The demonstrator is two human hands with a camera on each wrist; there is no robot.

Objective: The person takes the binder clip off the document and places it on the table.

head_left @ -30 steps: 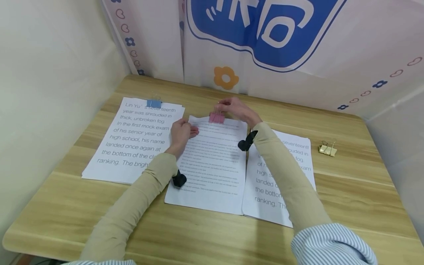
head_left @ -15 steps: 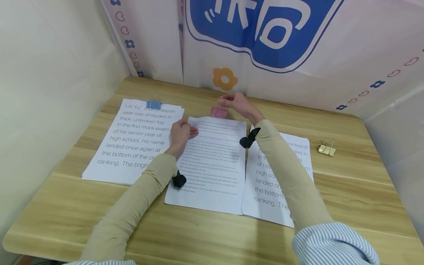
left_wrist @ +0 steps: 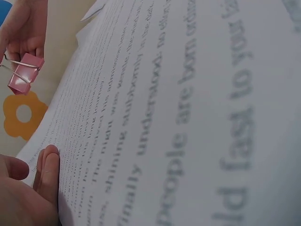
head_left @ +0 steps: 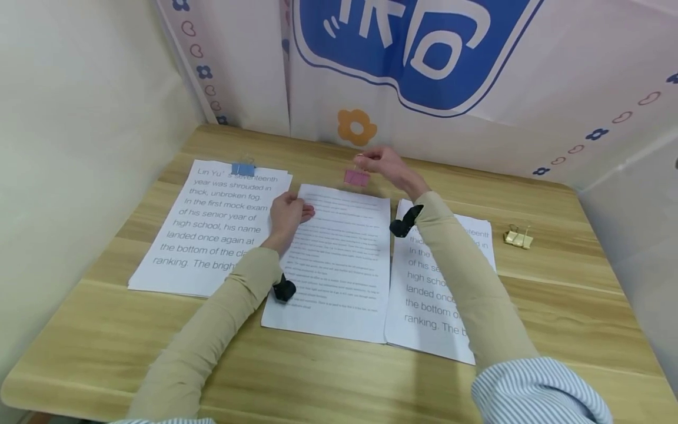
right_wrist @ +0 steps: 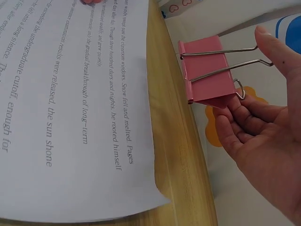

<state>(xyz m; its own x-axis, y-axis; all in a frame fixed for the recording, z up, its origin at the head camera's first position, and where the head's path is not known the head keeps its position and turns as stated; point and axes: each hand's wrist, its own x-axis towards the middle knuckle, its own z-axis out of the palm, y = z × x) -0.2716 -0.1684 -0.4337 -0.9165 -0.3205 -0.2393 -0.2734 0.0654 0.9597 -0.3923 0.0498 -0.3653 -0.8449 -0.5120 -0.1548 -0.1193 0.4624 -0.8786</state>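
My right hand [head_left: 389,168] pinches the wire handles of a pink binder clip [head_left: 356,177] just beyond the top edge of the middle paper stack [head_left: 339,265]. In the right wrist view the clip [right_wrist: 209,70] is apart from the sheets, its thumb-side handle folded forward over the body. At the stack's upper left, my left hand [head_left: 288,217] rests with its fingers extended on the page. The left wrist view shows those fingers [left_wrist: 49,174] lying flat along the printed sheet, the thumb held off to the side.
On the left lies a paper stack [head_left: 206,224] with a blue binder clip [head_left: 243,169] on its top edge. Another stack [head_left: 424,294] on the right is partly under my right forearm. A gold binder clip [head_left: 518,238] sits farther right on the wooden table [head_left: 572,306].
The pink binder clip has come off the middle stack's top edge, moving away and slightly right with my right hand. My left hand has stayed on the page.
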